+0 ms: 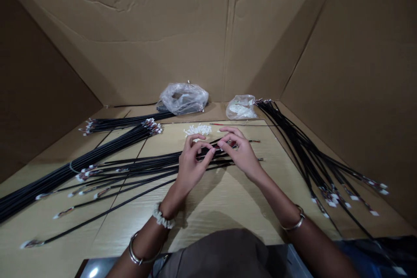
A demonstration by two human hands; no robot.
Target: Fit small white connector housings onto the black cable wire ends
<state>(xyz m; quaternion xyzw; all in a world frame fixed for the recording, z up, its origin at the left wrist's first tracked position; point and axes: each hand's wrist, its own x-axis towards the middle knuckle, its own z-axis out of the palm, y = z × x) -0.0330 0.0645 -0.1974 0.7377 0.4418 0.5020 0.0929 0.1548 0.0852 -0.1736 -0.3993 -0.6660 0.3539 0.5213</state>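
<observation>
Above slim black, white-tipped cables (156, 166), the left hand (192, 163) and right hand (240, 153) pinch fine wire ends (218, 148).

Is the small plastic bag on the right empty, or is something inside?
Not empty: small white pieces show through the clear plastic bag.

Creased brown cardboard walls (146, 34), pale wood-look tabletop (221, 208) with seams, dim light

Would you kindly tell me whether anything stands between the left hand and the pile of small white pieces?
Nothing visible does: the white pieces lie just beyond the left hand, and the loose black cables run on the near side of them.
</observation>
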